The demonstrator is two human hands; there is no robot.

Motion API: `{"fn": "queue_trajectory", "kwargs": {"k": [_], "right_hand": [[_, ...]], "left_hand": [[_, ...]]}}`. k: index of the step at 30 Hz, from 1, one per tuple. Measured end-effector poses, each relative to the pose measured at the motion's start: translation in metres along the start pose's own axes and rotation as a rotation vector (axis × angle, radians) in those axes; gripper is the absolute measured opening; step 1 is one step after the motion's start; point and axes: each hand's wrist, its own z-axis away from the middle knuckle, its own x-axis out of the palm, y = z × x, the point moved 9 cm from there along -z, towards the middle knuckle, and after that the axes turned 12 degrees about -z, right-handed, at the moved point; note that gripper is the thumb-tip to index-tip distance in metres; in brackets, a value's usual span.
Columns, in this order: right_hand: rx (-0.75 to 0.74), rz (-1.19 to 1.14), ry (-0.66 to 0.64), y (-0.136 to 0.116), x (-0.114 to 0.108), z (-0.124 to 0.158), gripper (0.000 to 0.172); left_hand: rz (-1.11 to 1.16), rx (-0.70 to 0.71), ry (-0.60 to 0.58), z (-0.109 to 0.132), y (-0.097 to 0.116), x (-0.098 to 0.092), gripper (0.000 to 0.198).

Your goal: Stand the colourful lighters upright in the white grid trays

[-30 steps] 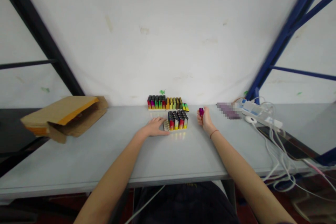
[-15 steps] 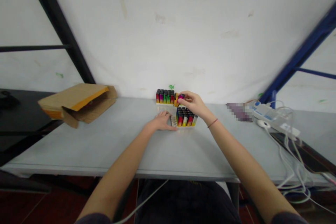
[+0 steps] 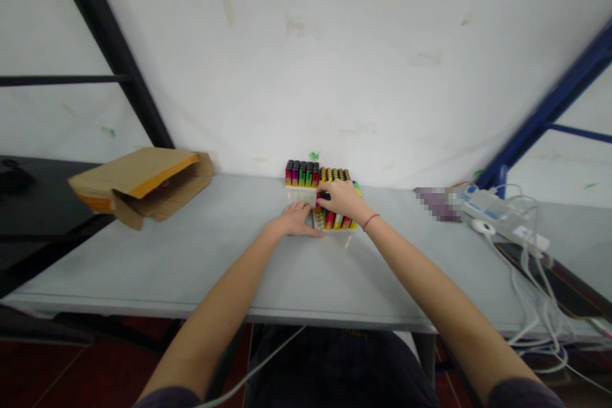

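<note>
Small colourful lighters with dark tops (image 3: 337,221) stand upright in a pale tray (image 3: 318,224), whose left end shows bare slots. My left hand (image 3: 295,218) rests on the table against that end, thumb along the near corner and fingers toward the far side, steadying the tray. Over the tray's left part, my right hand (image 3: 342,196) pinches a reddish-purple lighter (image 3: 318,201), which is upright above or in a slot; its lower end is hard to make out. Part of the tray's rear is hidden by this hand.
Against the wall stand another block of dark-topped lighters (image 3: 302,174) and a group with yellow tops (image 3: 335,173). An opened cardboard box (image 3: 143,183) lies at left. On the right are a power strip (image 3: 502,217), white cables (image 3: 530,287) and a dark flat device (image 3: 549,277).
My right hand has come from the back group toward me and down to the near tray's left part, carrying the lighter. The left hand stays at the tray's end.
</note>
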Motion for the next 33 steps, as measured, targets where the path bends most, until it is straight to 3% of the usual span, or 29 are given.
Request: {"fn": "queue_trajectory", "kwargs": {"k": [28,33], "right_hand": [[-0.03,-0.061,-0.037,-0.002,0.005,-0.001,0.02],[-0.074,-0.187,0.093,0.007,-0.009,-0.005,0.034]], "left_hand": [[-0.035,0.016,0.012,-0.001,0.0,0.0,0.091],[-0.041,0.016,0.015,-0.001,-0.001,0.001,0.096]]}}
